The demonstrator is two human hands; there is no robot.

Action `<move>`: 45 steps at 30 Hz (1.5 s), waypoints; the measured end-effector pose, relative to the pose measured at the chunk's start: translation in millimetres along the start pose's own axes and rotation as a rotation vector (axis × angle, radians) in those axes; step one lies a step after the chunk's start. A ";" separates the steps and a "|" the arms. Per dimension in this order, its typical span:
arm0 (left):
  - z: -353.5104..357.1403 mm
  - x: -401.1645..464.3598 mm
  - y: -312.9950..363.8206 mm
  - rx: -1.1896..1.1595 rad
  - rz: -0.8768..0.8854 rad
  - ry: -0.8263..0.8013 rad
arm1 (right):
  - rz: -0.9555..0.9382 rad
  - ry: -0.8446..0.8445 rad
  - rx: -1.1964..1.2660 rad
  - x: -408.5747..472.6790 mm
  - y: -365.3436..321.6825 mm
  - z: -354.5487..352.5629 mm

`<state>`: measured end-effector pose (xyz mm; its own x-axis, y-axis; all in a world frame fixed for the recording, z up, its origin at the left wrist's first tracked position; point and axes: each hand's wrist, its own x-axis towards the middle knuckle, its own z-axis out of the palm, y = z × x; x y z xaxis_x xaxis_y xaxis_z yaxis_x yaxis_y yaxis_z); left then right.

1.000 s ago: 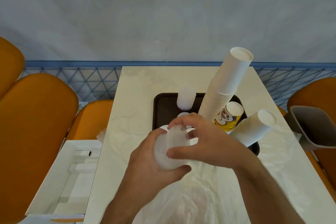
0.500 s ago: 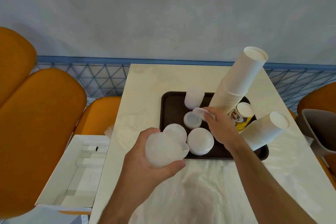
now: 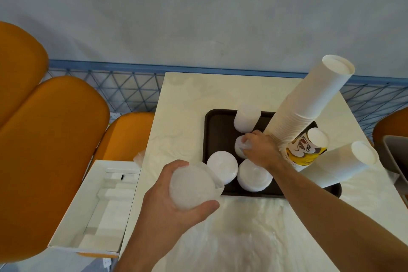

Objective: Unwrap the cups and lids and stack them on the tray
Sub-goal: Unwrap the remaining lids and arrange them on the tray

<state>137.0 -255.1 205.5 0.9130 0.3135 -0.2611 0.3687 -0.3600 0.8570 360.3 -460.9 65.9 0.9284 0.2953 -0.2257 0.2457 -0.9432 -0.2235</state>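
Observation:
A dark brown tray point(image 3: 215, 132) lies on the cream table. My left hand point(image 3: 174, 210) holds a wrapped stack of translucent lids point(image 3: 192, 185) just in front of the tray's near left corner. My right hand point(image 3: 258, 150) reaches over the tray with its fingers closed on a lid that rests on a small lid stack point(image 3: 239, 149). Two wider lid stacks point(image 3: 221, 169) point(image 3: 254, 178) sit at the tray's near edge, and a taller one point(image 3: 246, 120) stands at the back. A tall leaning stack of white paper cups point(image 3: 306, 104) rises from the tray's right side.
A printed yellow cup stack point(image 3: 306, 150) and a shorter white cup stack point(image 3: 344, 163) stand at the tray's right end. Clear plastic wrap point(image 3: 242, 238) covers the near table. An open white box point(image 3: 99, 210) sits on the orange seats point(image 3: 44, 150) to the left. A grey chair point(image 3: 395, 157) is at right.
My right hand left the wrapped lids, carried one lid forward over the tray and lowered it onto the small stack. My left hand kept hold of the wrapped lids.

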 end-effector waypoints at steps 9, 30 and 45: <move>-2.6 8.2 -2.1 -0.005 0.006 0.005 | 0.042 -0.173 0.016 21.1 -3.0 -5.6; 2.0 5.4 0.3 -0.035 0.010 0.050 | 0.123 -0.198 -0.063 24.8 -10.8 -12.9; -1.3 0.4 -2.3 -0.062 0.006 0.069 | 0.059 -0.249 -0.200 29.3 -9.3 -11.7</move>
<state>136.3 -253.0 204.0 0.8999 0.3726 -0.2266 0.3500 -0.3072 0.8849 388.5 -445.2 72.5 0.8518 0.2442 -0.4634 0.2666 -0.9636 -0.0177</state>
